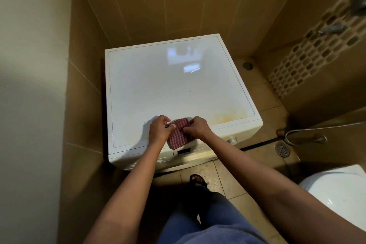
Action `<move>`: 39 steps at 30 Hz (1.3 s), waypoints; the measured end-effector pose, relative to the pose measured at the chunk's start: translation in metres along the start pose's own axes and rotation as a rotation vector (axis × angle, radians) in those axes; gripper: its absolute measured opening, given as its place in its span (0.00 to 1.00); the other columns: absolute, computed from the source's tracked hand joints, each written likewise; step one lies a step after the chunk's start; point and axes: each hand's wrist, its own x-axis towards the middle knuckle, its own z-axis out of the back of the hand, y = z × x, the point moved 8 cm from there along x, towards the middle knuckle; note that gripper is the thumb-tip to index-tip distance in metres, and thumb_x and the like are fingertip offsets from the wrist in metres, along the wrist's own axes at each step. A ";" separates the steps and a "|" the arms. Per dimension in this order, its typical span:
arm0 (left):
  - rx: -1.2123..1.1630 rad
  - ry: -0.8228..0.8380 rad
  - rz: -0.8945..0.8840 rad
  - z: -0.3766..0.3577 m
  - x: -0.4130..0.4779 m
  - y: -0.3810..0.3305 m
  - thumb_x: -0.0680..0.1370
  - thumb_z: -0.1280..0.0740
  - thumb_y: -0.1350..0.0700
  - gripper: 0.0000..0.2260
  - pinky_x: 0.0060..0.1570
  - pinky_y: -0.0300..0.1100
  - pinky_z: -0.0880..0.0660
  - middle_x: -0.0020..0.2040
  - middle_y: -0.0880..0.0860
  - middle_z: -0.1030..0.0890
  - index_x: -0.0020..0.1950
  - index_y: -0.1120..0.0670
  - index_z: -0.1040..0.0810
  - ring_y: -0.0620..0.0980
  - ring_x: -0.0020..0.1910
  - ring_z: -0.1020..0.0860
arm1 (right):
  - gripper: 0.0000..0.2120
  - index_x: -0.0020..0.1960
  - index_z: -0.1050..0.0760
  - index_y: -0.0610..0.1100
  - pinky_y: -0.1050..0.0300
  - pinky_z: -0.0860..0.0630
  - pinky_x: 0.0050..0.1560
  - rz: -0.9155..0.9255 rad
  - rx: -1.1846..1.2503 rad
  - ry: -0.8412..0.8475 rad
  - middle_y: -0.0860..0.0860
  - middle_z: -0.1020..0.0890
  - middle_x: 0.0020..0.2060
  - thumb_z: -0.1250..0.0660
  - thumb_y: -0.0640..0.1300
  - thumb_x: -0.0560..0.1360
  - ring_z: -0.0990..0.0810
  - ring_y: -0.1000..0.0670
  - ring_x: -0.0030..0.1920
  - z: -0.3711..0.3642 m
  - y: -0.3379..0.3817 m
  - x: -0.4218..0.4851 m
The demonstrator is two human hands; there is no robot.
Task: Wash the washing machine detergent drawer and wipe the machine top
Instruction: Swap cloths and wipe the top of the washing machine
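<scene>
Now both hands, left point(158, 129) and right point(198, 127), pinch checked cloth point(179, 134) on machine top point(158, 89).

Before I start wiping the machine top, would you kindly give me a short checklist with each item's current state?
1. Grip on checked cloth by left hand and right hand: ok.
2. Cloth damp enough: cannot tell.
3. Machine top within reach, cloth at its front edge: ok.
4. Yellowish stain near the front right corner removed: not ok.
5. Floor dry underfoot: cannot tell.
</scene>
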 end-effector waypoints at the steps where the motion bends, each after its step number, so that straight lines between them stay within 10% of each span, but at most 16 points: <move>1: 0.001 0.010 0.004 -0.001 0.001 -0.001 0.74 0.27 0.57 0.09 0.51 0.48 0.24 0.52 0.56 0.20 0.52 0.57 0.22 0.53 0.52 0.22 | 0.10 0.50 0.22 0.35 0.51 0.19 0.48 -0.033 0.112 0.029 0.41 0.18 0.47 0.31 0.40 0.71 0.19 0.44 0.48 -0.001 0.000 -0.002; 5: -0.087 0.017 0.001 -0.008 -0.004 -0.022 0.74 0.27 0.53 0.12 0.46 0.39 0.30 0.50 0.53 0.20 0.53 0.58 0.23 0.49 0.49 0.23 | 0.07 0.48 0.26 0.32 0.58 0.22 0.33 -0.155 0.706 0.117 0.41 0.20 0.42 0.37 0.36 0.74 0.20 0.47 0.39 0.008 -0.010 -0.025; 14: -0.111 0.259 -0.131 -0.097 -0.059 -0.127 0.80 0.36 0.50 0.12 0.46 0.38 0.32 0.49 0.49 0.21 0.56 0.57 0.23 0.47 0.49 0.24 | 0.13 0.60 0.32 0.37 0.49 0.17 0.45 -0.111 1.774 -0.121 0.39 0.25 0.51 0.48 0.31 0.78 0.23 0.43 0.51 0.102 -0.122 -0.121; 29: 0.267 0.971 -0.626 -0.406 -0.396 -0.276 0.76 0.32 0.61 0.01 0.33 0.33 0.35 0.35 0.49 0.24 0.46 0.55 0.22 0.44 0.35 0.28 | 0.12 0.56 0.29 0.34 0.42 0.20 0.46 0.032 2.130 -1.081 0.38 0.20 0.48 0.47 0.32 0.76 0.20 0.40 0.49 0.188 -0.437 -0.466; 39: 0.141 1.279 -0.828 -0.555 -0.683 -0.323 0.77 0.33 0.59 0.04 0.42 0.37 0.29 0.41 0.49 0.19 0.47 0.56 0.19 0.44 0.41 0.24 | 0.11 0.57 0.29 0.35 0.45 0.21 0.49 0.064 2.105 -1.681 0.39 0.20 0.49 0.46 0.33 0.78 0.20 0.41 0.49 0.181 -0.619 -0.733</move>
